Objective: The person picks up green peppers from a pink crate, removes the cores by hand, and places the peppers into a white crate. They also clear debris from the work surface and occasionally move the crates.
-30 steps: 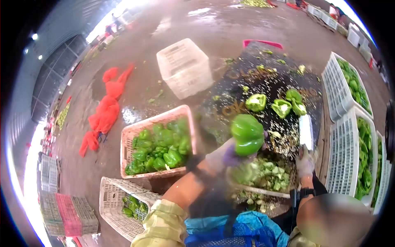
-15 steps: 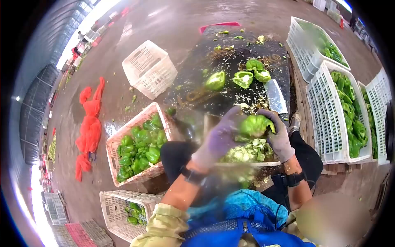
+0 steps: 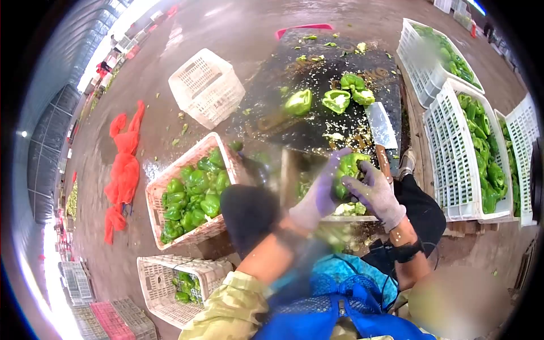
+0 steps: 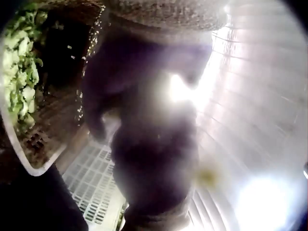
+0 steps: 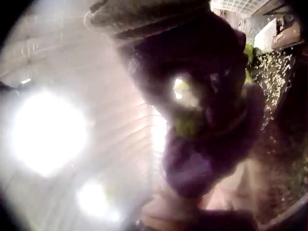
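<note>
In the head view both gloved hands meet around a green pepper (image 3: 348, 169) above a bin of pale pepper scraps (image 3: 350, 208). My left hand (image 3: 318, 195) grips its left side; my right hand (image 3: 381, 195) holds its right side with bent fingers. Part of the pepper is hidden by the fingers. A knife (image 3: 381, 127) lies on the dark board (image 3: 272, 127), its wooden handle toward the right hand. Cut pepper pieces (image 3: 336, 101) and a lighter piece (image 3: 298, 102) rest farther back among scattered seeds. Both wrist views are dark and glared.
A pink crate (image 3: 152, 207) of whole peppers stands left, with a tipped white crate (image 3: 148, 283) below it. Another white crate (image 3: 207, 93) sits behind. Pepper-filled crates (image 3: 453, 153) line the right. Red netting (image 3: 122, 170) lies on the floor.
The knife has gone from my right hand to the board. Both hands now hold the pepper; since half a second ago, the left has moved right and closed on it, and the pepper has turned.
</note>
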Demonstrator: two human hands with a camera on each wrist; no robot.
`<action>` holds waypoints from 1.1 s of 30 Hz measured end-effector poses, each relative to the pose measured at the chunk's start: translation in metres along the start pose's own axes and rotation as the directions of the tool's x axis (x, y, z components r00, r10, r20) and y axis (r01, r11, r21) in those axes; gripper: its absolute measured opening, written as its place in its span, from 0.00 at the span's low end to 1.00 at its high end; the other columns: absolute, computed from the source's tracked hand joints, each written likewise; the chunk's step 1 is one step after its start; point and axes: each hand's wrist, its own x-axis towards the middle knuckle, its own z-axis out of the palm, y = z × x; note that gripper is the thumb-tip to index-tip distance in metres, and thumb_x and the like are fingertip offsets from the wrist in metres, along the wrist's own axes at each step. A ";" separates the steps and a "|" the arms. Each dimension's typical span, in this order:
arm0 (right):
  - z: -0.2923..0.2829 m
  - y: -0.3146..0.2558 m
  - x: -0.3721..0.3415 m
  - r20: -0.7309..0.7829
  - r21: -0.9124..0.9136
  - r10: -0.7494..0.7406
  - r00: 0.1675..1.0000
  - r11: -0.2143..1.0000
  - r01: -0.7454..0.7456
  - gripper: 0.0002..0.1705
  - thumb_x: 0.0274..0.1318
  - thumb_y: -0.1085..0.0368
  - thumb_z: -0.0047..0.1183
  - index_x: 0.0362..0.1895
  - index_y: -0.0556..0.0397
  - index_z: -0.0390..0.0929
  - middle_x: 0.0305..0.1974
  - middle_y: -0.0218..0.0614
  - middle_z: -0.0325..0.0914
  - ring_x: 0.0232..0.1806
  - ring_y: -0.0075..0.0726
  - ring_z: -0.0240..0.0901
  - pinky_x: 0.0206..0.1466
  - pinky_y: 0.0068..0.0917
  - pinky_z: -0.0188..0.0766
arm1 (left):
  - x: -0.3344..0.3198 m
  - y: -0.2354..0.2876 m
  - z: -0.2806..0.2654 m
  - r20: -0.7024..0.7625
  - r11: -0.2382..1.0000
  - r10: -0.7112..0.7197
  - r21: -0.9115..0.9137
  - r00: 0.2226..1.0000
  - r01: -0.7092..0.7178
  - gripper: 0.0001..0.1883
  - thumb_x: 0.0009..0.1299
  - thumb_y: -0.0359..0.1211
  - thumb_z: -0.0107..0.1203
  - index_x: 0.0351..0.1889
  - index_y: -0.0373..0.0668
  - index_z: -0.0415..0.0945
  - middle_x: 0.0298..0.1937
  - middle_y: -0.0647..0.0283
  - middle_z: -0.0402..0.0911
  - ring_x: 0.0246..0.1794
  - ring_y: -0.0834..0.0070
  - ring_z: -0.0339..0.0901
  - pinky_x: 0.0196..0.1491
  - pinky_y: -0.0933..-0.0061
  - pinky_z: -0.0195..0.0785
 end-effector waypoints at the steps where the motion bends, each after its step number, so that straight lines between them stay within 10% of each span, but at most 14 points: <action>1: 0.001 0.005 0.003 0.023 0.138 -0.068 0.997 0.988 0.064 0.26 0.53 0.69 0.59 0.56 0.58 0.65 0.43 0.35 0.73 0.41 0.24 0.72 0.40 0.20 0.73 | -0.001 0.001 0.005 -0.033 1.000 0.020 0.016 0.999 -0.019 0.25 0.73 0.51 0.43 0.62 0.47 0.65 0.51 0.65 0.74 0.48 0.74 0.74 0.49 0.70 0.73; 9: 0.020 0.031 0.010 0.067 0.356 -0.142 0.988 0.928 0.109 0.30 0.45 0.74 0.64 0.54 0.58 0.66 0.42 0.34 0.74 0.36 0.24 0.75 0.33 0.19 0.74 | -0.005 0.018 -0.014 -0.037 0.981 -0.191 0.011 0.981 0.192 0.23 0.71 0.41 0.50 0.61 0.45 0.66 0.49 0.65 0.76 0.43 0.77 0.75 0.44 0.75 0.73; 14: 0.027 0.056 0.024 -0.102 0.282 -0.102 0.989 0.951 0.127 0.26 0.44 0.70 0.67 0.47 0.57 0.70 0.37 0.32 0.75 0.28 0.20 0.73 0.26 0.16 0.70 | 0.000 0.005 -0.020 -0.290 0.974 0.137 0.216 0.947 -0.075 0.21 0.66 0.33 0.56 0.58 0.42 0.67 0.49 0.61 0.75 0.45 0.72 0.75 0.41 0.73 0.74; 16: 0.026 0.060 0.021 -0.249 -0.216 -0.382 0.890 0.918 0.334 0.23 0.42 0.67 0.67 0.42 0.56 0.71 0.37 0.36 0.74 0.31 0.28 0.73 0.29 0.23 0.70 | 0.004 0.001 -0.030 -0.351 0.963 0.233 0.216 0.907 -0.163 0.22 0.64 0.29 0.58 0.56 0.41 0.68 0.44 0.60 0.77 0.40 0.71 0.75 0.33 0.74 0.76; 18: 0.030 0.050 0.016 -0.224 -0.670 -0.666 0.712 0.635 0.383 0.20 0.41 0.65 0.66 0.38 0.55 0.72 0.37 0.39 0.72 0.33 0.35 0.73 0.32 0.29 0.70 | 0.008 0.003 -0.035 -0.413 0.917 0.337 0.347 0.846 -0.196 0.24 0.63 0.30 0.59 0.57 0.41 0.67 0.45 0.60 0.76 0.39 0.73 0.75 0.35 0.76 0.74; 21: -0.001 0.040 0.005 -0.223 -0.719 -0.487 0.844 0.667 0.195 0.21 0.44 0.60 0.64 0.42 0.54 0.72 0.41 0.45 0.72 0.42 0.47 0.71 0.43 0.38 0.69 | 0.000 0.021 -0.033 -0.409 0.894 0.414 0.352 0.813 -0.278 0.22 0.63 0.36 0.58 0.55 0.45 0.69 0.39 0.64 0.74 0.35 0.77 0.73 0.32 0.75 0.70; 23: -0.018 0.055 0.015 -0.083 -0.756 -0.499 0.863 0.596 0.271 0.27 0.47 0.57 0.62 0.49 0.56 0.70 0.44 0.46 0.72 0.45 0.45 0.71 0.43 0.36 0.70 | 0.000 0.031 -0.045 -0.364 0.982 0.174 -0.011 0.915 -0.191 0.22 0.66 0.40 0.55 0.57 0.45 0.69 0.43 0.62 0.75 0.38 0.73 0.74 0.35 0.73 0.71; 26: -0.008 0.045 0.026 -0.206 -0.301 -0.222 0.953 0.941 0.154 0.31 0.52 0.54 0.60 0.53 0.59 0.66 0.41 0.43 0.74 0.41 0.36 0.72 0.40 0.32 0.71 | -0.002 0.027 -0.027 -0.338 0.992 0.066 -0.082 0.939 -0.099 0.22 0.70 0.39 0.50 0.61 0.43 0.66 0.53 0.61 0.75 0.48 0.73 0.74 0.48 0.74 0.70; 29: 0.012 0.036 0.036 -0.087 0.211 -0.092 0.992 0.971 0.109 0.28 0.57 0.57 0.56 0.56 0.59 0.64 0.42 0.40 0.75 0.36 0.31 0.72 0.39 0.29 0.72 | -0.008 0.009 -0.019 -0.159 0.918 0.238 0.359 0.958 -0.168 0.23 0.71 0.37 0.48 0.64 0.43 0.63 0.57 0.62 0.73 0.53 0.76 0.72 0.53 0.75 0.66; 31: 0.004 0.042 0.038 -0.162 -0.197 -0.459 0.874 0.883 0.427 0.17 0.57 0.62 0.52 0.48 0.57 0.72 0.41 0.42 0.78 0.38 0.37 0.77 0.42 0.32 0.72 | -0.011 0.011 -0.025 -0.168 0.906 0.233 0.395 0.958 -0.151 0.22 0.71 0.35 0.48 0.63 0.41 0.64 0.56 0.63 0.72 0.54 0.76 0.71 0.53 0.75 0.66; 33: -0.013 0.031 0.020 -0.256 -0.764 -0.546 0.798 0.620 0.179 0.13 0.56 0.66 0.48 0.46 0.48 0.75 0.36 0.44 0.80 0.37 0.43 0.79 0.40 0.39 0.73 | -0.012 0.020 -0.012 -0.210 0.920 0.264 0.348 0.941 -0.180 0.20 0.69 0.31 0.48 0.60 0.41 0.66 0.53 0.63 0.74 0.54 0.76 0.71 0.51 0.75 0.68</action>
